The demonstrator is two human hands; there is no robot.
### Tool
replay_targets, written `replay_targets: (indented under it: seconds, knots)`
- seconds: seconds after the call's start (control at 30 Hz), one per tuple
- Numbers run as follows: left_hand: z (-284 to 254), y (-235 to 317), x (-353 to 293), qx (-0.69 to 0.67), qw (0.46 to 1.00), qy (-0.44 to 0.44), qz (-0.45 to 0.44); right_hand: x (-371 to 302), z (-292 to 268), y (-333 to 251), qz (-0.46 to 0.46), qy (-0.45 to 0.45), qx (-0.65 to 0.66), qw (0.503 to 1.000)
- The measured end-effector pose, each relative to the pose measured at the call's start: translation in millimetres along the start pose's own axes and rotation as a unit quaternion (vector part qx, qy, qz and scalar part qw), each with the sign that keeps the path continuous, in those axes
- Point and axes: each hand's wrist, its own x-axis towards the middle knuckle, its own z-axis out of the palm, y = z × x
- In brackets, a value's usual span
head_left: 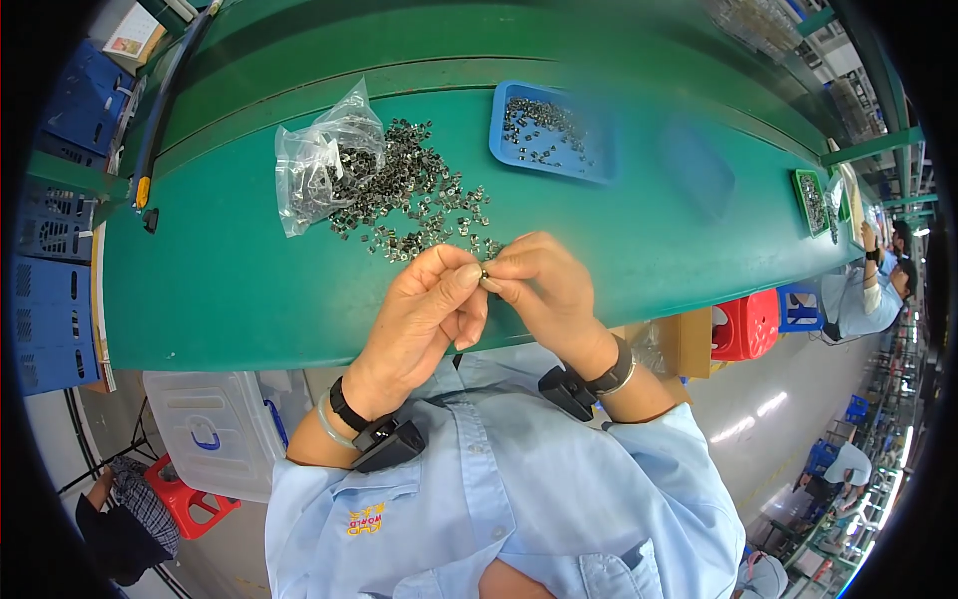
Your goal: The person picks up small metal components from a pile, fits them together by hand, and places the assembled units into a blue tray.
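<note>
in the head view, the left hand [424, 309] and the right hand [544, 290] meet fingertip to fingertip just above the near edge of the green bench [249, 290], both pinched shut on one small dark metal part [485, 273] held between them. the step in hand looks like checking or fitting a single piece taken from the loose heap of metal parts [419, 200] that lies just beyond the hands, spilling from a clear plastic bag [319, 160]. a blue tray [604, 160] further back holds more of the same kind of pieces. judging from this, the next move calls for a steady fine pinch and a clear choice of where the piece goes, heap or tray. the part itself is almost wholly covered by the fingertips, so its shape and which hand bears it more cannot be told; the tray's right half is blurred, and a co-worker's arm [873, 290] at the far right is cut by the rim.
</note>
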Motion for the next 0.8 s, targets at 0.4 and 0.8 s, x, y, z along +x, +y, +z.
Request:
replay_targets:
  seconds: [0.4, 0.8]
  knots:
    - [-18.5, 3.3, -5.0, -0.023, 0.997, 0.064, 0.024, 84.3, -62.2, 62.2, 0.012, 0.090, -0.279, 0.956]
    - [-17.5, -2.2, -3.6, 0.004, 0.998, 0.065, 0.004, 5.8, -34.7, 23.3, 0.005, -0.249, -0.241, 0.938]
